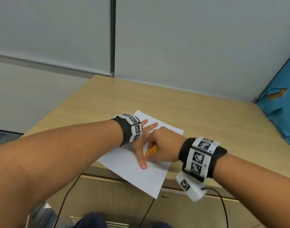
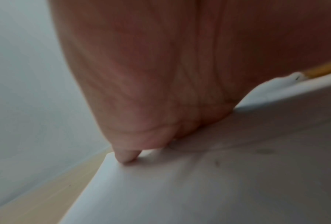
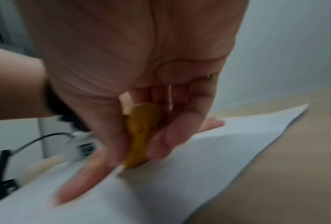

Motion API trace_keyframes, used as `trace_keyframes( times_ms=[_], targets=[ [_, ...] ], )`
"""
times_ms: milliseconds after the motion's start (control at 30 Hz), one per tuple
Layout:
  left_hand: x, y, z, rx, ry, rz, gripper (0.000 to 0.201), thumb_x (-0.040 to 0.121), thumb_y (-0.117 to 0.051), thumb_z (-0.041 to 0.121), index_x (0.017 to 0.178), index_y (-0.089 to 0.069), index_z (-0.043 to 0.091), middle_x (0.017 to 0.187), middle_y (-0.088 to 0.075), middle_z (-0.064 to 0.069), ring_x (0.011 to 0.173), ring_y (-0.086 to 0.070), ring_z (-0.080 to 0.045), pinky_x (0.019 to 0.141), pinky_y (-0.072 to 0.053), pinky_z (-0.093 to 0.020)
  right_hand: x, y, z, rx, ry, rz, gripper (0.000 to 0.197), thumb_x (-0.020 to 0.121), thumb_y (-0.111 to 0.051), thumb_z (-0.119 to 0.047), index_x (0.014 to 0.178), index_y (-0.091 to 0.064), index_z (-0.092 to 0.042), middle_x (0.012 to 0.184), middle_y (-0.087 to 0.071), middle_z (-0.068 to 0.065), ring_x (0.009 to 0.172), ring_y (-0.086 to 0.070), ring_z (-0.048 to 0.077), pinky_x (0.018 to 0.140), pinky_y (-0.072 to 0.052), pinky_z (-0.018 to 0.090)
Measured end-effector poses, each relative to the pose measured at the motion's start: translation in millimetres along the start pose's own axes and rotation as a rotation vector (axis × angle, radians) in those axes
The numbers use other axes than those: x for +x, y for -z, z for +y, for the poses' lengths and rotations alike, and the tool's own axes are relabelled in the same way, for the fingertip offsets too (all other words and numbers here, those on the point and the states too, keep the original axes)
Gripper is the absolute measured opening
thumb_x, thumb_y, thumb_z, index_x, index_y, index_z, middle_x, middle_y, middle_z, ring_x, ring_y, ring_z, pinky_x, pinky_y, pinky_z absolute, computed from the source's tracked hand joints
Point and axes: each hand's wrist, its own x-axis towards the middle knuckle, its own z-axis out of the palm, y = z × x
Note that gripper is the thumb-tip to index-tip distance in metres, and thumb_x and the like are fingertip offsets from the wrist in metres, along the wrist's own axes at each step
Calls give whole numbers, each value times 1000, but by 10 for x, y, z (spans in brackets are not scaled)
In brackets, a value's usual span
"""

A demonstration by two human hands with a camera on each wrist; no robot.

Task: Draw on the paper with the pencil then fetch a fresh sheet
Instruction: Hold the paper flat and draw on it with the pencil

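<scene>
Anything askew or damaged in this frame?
Yes. The paper lies skewed, its near corner hanging over the desk edge. The blue covering at right is torn. Left hand presses the sheet; right hand grips the pencil.

One white rectangular sheet of paper (image 1: 137, 171) lies flat on the light wooden worktop (image 1: 206, 122), turned at an angle; its near corner overhangs the front edge; faint marks are visible on its surface; a short yellow-orange pencil (image 1: 151, 150) stands tilted over the sheet's middle, tip down at the paper, its upper part hidden.
</scene>
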Motion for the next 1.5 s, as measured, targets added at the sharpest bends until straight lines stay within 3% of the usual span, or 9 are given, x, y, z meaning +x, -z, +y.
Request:
trace_keyframes(
  times_ms=[133, 300, 500, 700, 867, 1033, 1200, 1367, 1500],
  targets=[
    [34, -25, 8, -1, -26, 14, 156, 25, -61, 98, 140, 34, 53, 156, 41, 9, 146, 30, -36, 112, 0, -73, 230, 137, 364, -94, -239, 148, 26, 83, -69, -26, 66, -54, -15, 73, -58, 3, 66, -57, 23, 53, -42, 28],
    [-64, 47, 14, -37, 86, -14, 158, 34, -74, 88, 146, 29, 48, 158, 38, 3, 149, 20, -33, 119, -2, -64, 59, -61, -104, -57, 26, 26, 18, 88, -66, -22, 104, -63, -13, 94, -65, 5, 81, -59, 22, 71, -48, 32],
    [-33, -18, 37, 19, -12, 3, 156, 29, -61, 98, 144, 32, 48, 156, 41, 10, 146, 31, -32, 113, 2, -72, 308, 173, 326, -158, -220, 119, 18, 85, -65, -25, 72, -59, -14, 77, -61, 5, 66, -60, 22, 53, -45, 27],
    [-224, 116, 112, 4, 43, -39, 134, 59, -74, 79, 154, 14, 42, 157, 39, 5, 145, 32, -30, 117, 3, -63, 57, -33, -62, 0, 22, 23, 15, 86, -71, -23, 80, -57, -21, 76, -62, -4, 70, -60, 15, 63, -47, 29],
    [-70, 20, 63, 28, 0, -13, 152, 38, -68, 91, 143, 33, 48, 156, 41, 7, 145, 32, -35, 112, 0, -73, 289, 172, 313, -143, -237, 141, 19, 86, -65, -25, 71, -56, -16, 77, -58, 4, 67, -59, 22, 54, -44, 27],
    [-171, 87, 86, -7, 13, -33, 133, 57, -71, 83, 153, 12, 46, 140, 46, 17, 133, 36, -16, 117, 1, -64, 51, -45, -61, 12, 11, 38, 21, 86, -72, -25, 85, -52, -28, 74, -56, -8, 67, -55, 12, 58, -40, 23],
    [-12, -54, 20, -14, -8, 38, 157, 20, -54, 100, 141, 34, 52, 156, 41, 11, 147, 30, -32, 111, 5, -73, 289, 211, 426, -117, -286, 152, 19, 85, -67, -29, 75, -60, -14, 79, -59, 3, 72, -61, 24, 54, -42, 27],
    [-134, 65, 62, -23, 44, -21, 146, 49, -72, 86, 148, 27, 45, 143, 46, 15, 141, 26, -21, 116, -2, -68, 77, -23, -74, -4, -20, 53, 9, 87, -69, -21, 95, -64, -18, 83, -59, -3, 74, -57, 17, 66, -43, 27],
    [-53, -5, 23, 0, -36, -6, 163, 13, -49, 104, 144, 31, 50, 154, 44, 11, 146, 32, -32, 113, 3, -72, 232, 181, 231, -64, -205, 98, 17, 84, -69, -26, 80, -67, -10, 83, -67, 7, 74, -66, 25, 57, -49, 29]
  ],
)
